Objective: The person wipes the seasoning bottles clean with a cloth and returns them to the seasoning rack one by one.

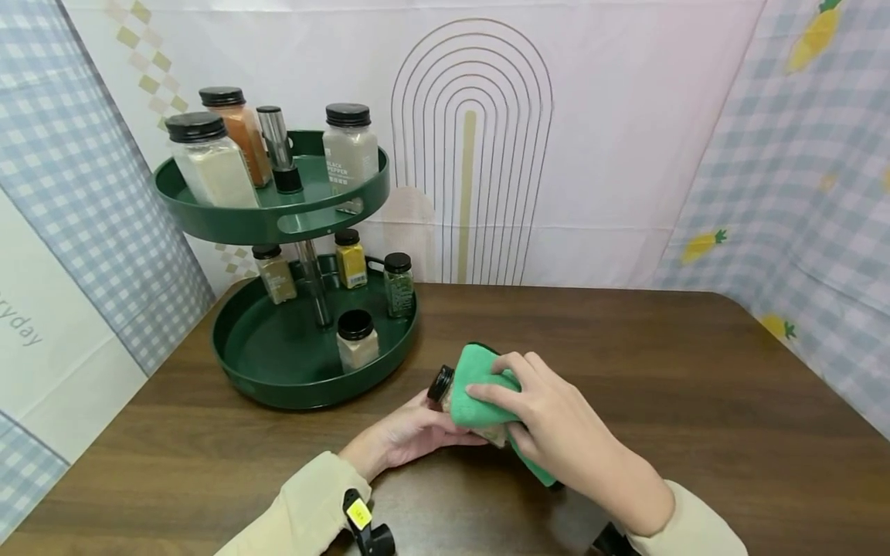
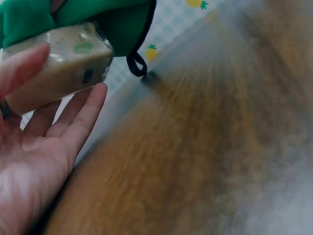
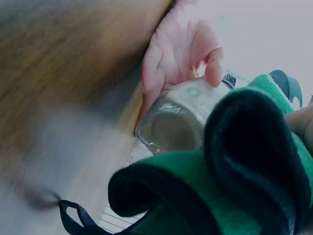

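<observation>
Tilted above the table, a clear square spice jar (image 1: 495, 437) with a black lid and pale contents lies in my left hand (image 1: 416, 434). The left wrist view shows the thumb on one side of the jar (image 2: 58, 81) and the fingers beneath it. My right hand (image 1: 572, 428) grips a green cloth (image 1: 480, 394) with dark edging and presses it over the jar's upper side. In the right wrist view the folded cloth (image 3: 181, 169) hides part of the jar, while its base faces the camera.
A two-tier green turntable rack (image 1: 278, 398) stands at the left. Its upper tier bears large jars, including a black pepper jar (image 1: 348, 158), and a steel-and-black cylinder (image 1: 280, 150). Small spice jars, one holding yellow powder (image 1: 351, 264), stand below. Printed fabric (image 1: 612, 154) hangs behind the wooden table (image 1: 626, 340).
</observation>
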Demonstrator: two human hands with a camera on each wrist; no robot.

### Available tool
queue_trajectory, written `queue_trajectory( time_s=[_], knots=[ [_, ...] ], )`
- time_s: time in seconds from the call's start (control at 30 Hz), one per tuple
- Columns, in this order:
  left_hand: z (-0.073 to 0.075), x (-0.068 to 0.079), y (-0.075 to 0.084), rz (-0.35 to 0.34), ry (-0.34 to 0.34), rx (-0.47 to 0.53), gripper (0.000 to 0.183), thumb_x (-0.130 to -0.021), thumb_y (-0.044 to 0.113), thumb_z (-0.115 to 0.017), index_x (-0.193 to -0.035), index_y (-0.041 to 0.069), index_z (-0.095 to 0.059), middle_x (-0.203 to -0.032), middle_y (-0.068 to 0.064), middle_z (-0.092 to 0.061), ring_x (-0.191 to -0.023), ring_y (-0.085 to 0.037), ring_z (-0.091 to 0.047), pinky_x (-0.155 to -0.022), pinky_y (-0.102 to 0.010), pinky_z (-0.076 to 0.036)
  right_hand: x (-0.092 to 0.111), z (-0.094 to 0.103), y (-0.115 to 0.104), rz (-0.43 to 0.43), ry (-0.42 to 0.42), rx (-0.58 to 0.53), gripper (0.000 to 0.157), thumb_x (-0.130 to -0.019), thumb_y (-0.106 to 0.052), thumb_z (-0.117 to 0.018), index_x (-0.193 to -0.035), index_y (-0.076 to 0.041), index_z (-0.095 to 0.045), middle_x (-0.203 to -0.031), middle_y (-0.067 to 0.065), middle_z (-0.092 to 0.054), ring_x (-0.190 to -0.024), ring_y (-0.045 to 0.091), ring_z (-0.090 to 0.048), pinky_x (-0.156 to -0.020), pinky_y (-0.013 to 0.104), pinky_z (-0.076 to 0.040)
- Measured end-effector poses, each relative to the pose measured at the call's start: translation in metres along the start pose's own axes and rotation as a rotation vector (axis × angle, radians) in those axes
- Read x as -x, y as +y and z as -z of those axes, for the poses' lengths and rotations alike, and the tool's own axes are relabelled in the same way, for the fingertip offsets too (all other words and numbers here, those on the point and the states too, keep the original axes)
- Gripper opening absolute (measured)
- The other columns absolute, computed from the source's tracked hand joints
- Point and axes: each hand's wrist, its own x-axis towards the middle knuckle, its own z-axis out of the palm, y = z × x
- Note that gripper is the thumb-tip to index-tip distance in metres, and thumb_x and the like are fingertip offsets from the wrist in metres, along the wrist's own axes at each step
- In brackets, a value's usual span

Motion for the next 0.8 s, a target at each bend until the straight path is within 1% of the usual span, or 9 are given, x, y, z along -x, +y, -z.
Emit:
queue_trajectory(
  time_s=[0.13, 0.23, 0.37, 0.5, 0.6, 0.67, 0.8],
  knots=[
    [-0.001, 0.000, 0.000, 0.003, 0.033, -0.021, 0.065, -0.082, -0.014, -0.048, -0.142, 0.003, -0.028, -0.124, -0.003, -0.055, -0.112, -0.018, -0.055, -0.103, -0.047, -0.039, 0.000, 0.002, 0.000, -0.012, -0.052, 0.011, 0.051, -0.065, 0.009, -0.067, -0.103, -0.025, -0.069, -0.106, 0.000, -0.054, -0.088, 0.012, -0.047, -0.059, 0.023, -0.047],
    [-0.002, 0.000, 0.000, 0.003, 0.040, -0.004, 0.062, -0.083, -0.012, -0.051, -0.140, 0.004, -0.032, -0.124, -0.005, -0.055, -0.113, -0.020, -0.056, -0.102, -0.047, -0.040, 0.001, 0.007, 0.002, -0.026, -0.093, 0.033, 0.051, -0.065, 0.011, -0.065, -0.100, -0.025, -0.070, -0.103, -0.001, -0.054, -0.085, 0.012, -0.046, -0.057, 0.022, -0.046],
    [-0.003, 0.000, 0.001, -0.006, 0.054, 0.028, 0.056, -0.084, -0.008, -0.055, -0.136, 0.004, -0.038, -0.124, -0.008, -0.055, -0.115, -0.021, -0.055, -0.101, -0.048, -0.041, 0.002, 0.016, 0.006, -0.045, -0.158, 0.070, 0.052, -0.064, 0.012, -0.059, -0.097, -0.026, -0.071, -0.099, -0.002, -0.054, -0.082, 0.011, -0.045, -0.056, 0.020, -0.043],
    [-0.003, 0.000, 0.001, -0.017, 0.061, 0.045, 0.061, -0.085, -0.006, -0.056, -0.140, 0.005, -0.033, -0.124, -0.007, -0.053, -0.115, -0.022, -0.054, -0.101, -0.049, -0.040, 0.002, 0.025, 0.010, -0.035, -0.209, 0.092, 0.053, -0.061, 0.012, -0.055, -0.095, -0.027, -0.070, -0.096, -0.003, -0.053, -0.081, 0.012, -0.044, -0.057, 0.021, -0.042],
    [-0.003, 0.000, 0.001, -0.025, 0.055, 0.052, 0.065, -0.085, -0.005, -0.055, -0.144, 0.006, -0.028, -0.125, -0.008, -0.051, -0.117, -0.022, -0.053, -0.102, -0.050, -0.039, 0.003, 0.031, 0.013, -0.020, -0.249, 0.103, 0.052, -0.060, 0.012, -0.056, -0.092, -0.026, -0.069, -0.096, -0.003, -0.052, -0.082, 0.013, -0.045, -0.057, 0.022, -0.042],
    [-0.002, 0.000, 0.001, -0.025, 0.054, 0.056, 0.065, -0.086, -0.004, -0.055, -0.143, 0.007, -0.029, -0.125, -0.008, -0.051, -0.116, -0.023, -0.053, -0.102, -0.050, -0.039, 0.004, 0.034, 0.014, -0.019, -0.279, 0.113, 0.050, -0.061, 0.013, -0.056, -0.090, -0.025, -0.069, -0.096, -0.002, -0.053, -0.082, 0.014, -0.045, -0.056, 0.022, -0.041],
    [-0.002, -0.001, 0.000, -0.023, 0.035, 0.039, 0.062, -0.087, 0.000, -0.057, -0.143, 0.009, -0.032, -0.124, -0.010, -0.052, -0.112, -0.026, -0.056, -0.100, -0.052, -0.040, 0.007, 0.040, 0.017, -0.054, -0.332, 0.156, 0.047, -0.061, 0.012, -0.058, -0.087, -0.026, -0.070, -0.094, -0.002, -0.053, -0.081, 0.014, -0.046, -0.056, 0.023, -0.041]
  ],
)
